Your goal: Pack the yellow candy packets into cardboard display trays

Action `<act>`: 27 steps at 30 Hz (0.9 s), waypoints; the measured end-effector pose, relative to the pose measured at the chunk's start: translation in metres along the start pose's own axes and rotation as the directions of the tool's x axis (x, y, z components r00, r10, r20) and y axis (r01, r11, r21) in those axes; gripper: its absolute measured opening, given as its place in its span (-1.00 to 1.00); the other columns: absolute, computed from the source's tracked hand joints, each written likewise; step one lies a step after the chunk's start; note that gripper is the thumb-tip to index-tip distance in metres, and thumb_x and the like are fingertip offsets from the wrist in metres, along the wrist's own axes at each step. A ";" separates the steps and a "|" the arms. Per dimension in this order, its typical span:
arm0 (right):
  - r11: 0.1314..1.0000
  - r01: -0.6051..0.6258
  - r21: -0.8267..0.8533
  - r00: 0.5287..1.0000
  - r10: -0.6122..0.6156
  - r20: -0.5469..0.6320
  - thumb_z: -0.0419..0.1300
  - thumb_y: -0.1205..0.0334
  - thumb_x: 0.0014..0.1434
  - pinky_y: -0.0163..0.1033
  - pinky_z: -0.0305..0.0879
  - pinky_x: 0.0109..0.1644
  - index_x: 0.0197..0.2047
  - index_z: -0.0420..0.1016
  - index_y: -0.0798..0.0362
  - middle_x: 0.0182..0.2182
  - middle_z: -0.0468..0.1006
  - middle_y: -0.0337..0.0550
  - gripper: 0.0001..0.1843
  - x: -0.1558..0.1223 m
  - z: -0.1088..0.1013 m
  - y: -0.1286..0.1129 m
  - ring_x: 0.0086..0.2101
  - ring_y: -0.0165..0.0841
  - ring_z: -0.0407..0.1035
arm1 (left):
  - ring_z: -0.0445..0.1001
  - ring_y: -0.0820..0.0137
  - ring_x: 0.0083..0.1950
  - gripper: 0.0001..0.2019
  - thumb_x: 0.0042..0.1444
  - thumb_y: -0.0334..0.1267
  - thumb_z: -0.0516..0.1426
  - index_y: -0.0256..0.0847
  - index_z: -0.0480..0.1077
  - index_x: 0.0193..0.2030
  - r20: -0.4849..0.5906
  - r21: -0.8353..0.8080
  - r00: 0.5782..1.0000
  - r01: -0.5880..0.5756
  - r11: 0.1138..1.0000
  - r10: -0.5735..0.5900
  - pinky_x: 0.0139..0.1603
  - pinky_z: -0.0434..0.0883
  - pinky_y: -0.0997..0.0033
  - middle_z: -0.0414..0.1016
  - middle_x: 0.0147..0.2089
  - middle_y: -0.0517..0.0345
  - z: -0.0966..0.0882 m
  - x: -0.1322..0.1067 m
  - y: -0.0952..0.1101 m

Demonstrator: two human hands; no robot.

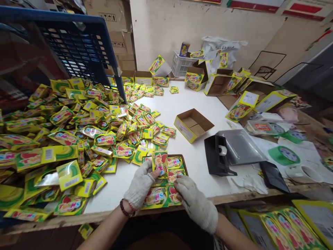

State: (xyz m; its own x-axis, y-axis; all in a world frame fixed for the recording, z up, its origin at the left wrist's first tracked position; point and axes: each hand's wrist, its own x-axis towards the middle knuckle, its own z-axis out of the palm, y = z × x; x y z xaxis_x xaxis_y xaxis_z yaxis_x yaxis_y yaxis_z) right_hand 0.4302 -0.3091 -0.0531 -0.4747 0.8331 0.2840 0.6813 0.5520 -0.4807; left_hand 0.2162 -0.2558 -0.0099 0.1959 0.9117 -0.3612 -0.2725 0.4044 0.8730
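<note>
Your left hand (pixel 142 187) was clamped on one upright sachet (pixel 160 163) at lower centre of the frame, above the shallow box (pixel 185 161) on the surface (pixel 197 163). Your right hand (pixel 196 203) lay with fingers pressed flat on the packed sachets (pixel 156 198), gripping nothing. You were best advised to seat each sachet square against its neighbour, label up.

sachets (pixel 78 135): yellow-green, red and pink lettering | gloves (pixel 142 187): off-white knit | desk (pixel 197 104): white | crate (pixel 75 48): blue | tape dispenser (pixel 217 158): black
</note>
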 end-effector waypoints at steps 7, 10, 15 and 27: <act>0.887 -0.367 0.282 0.929 0.333 0.159 0.08 0.21 0.22 -0.02 0.44 0.06 0.11 0.43 0.05 -0.04 0.58 0.02 -0.60 0.042 -0.041 -0.008 -0.06 -0.18 0.48 | 0.55 0.21 -0.03 -0.48 -0.06 -0.06 0.33 -0.22 0.37 0.02 0.090 -0.081 0.996 -0.018 0.997 0.025 0.01 0.51 0.19 0.56 -0.04 0.00 0.016 -0.002 -0.013; 0.778 -0.454 0.434 0.885 0.449 0.122 0.08 0.14 0.22 -0.08 0.44 0.05 0.23 0.32 0.02 -0.02 0.58 -0.05 -0.48 0.066 -0.040 -0.010 -0.07 -0.23 0.49 | 0.53 0.22 -0.03 -0.54 0.02 -0.03 0.27 -0.20 0.39 0.02 0.187 0.137 0.976 -0.135 0.981 0.108 0.03 0.47 0.20 0.56 -0.05 0.01 0.022 -0.005 -0.016; 0.894 -0.313 0.322 0.946 0.262 0.190 0.00 0.16 0.26 -0.01 0.24 0.24 0.30 0.28 0.06 0.19 0.42 -0.02 -0.45 0.090 -0.051 0.019 0.15 -0.17 0.32 | 0.46 0.24 -0.14 -0.75 0.24 -0.12 0.01 -0.19 0.43 -0.20 0.149 0.881 0.860 -0.340 0.330 0.489 -0.09 0.42 0.23 0.49 -0.20 0.01 -0.018 0.004 0.011; 0.978 -0.019 -0.205 0.933 0.091 0.348 0.12 0.36 0.25 -0.18 0.26 -0.14 -0.26 0.60 0.07 -0.24 0.52 -0.03 -0.80 0.085 -0.009 0.025 -0.22 -0.25 0.34 | 0.40 0.00 0.05 -0.56 0.04 -0.31 0.08 -0.31 0.37 0.10 0.215 0.932 0.839 -0.023 -0.361 0.500 0.13 0.28 -0.03 0.46 0.01 -0.21 -0.137 0.055 0.030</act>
State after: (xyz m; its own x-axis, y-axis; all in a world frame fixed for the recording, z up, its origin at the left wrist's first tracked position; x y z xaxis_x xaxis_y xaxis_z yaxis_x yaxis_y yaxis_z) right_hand 0.4115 -0.2242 -0.0337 -0.5748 0.8155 -0.0673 0.7900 0.5317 -0.3052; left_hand 0.0892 -0.1833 -0.0482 0.2303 0.9514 0.2043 0.9720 -0.2349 -0.0017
